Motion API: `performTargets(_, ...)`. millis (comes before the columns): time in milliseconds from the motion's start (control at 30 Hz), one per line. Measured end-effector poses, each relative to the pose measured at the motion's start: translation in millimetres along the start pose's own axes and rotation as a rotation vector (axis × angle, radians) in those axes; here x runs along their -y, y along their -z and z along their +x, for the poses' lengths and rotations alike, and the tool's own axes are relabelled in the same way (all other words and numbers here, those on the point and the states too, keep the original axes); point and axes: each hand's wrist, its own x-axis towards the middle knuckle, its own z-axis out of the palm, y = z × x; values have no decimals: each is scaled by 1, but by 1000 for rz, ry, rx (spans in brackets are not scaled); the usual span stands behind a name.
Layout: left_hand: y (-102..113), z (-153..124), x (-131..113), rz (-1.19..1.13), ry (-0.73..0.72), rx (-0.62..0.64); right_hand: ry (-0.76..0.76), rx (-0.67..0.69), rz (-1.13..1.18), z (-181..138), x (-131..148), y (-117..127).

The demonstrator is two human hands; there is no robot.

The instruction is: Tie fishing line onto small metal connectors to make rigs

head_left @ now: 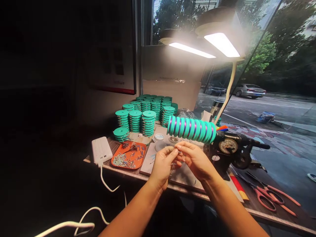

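Note:
My left hand [161,164] and my right hand [197,161] meet above the front of the table, thumbs and fingers pinched close together. Something small sits between the fingertips, too small to name. Just behind them a row of green foam spools [191,128] is threaded on the shaft of a black winding machine [228,148]. An orange tray [115,162] with small metal and tube-like pieces lies to the left of my hands. A pale board [145,168] is beneath them, with a few thin pieces on it.
Stacks of green spools [148,123] stand at the back. A white power bank [101,149] with a cable [105,181] sits at the left edge. Scissors [268,196] and pliers [283,191] lie at right. Small dishes [159,136] rest behind the hands; a lamp [222,42] hangs overhead.

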Motion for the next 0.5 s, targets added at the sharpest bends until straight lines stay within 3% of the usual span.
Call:
performTargets(200, 2, -6, -2, -1, -5, 3, 19, -36, 43, -1, 1, -4)
performTargets(500, 6, -17, -3, -45, 127, 25, 34, -62, 101, 2, -4, -7)
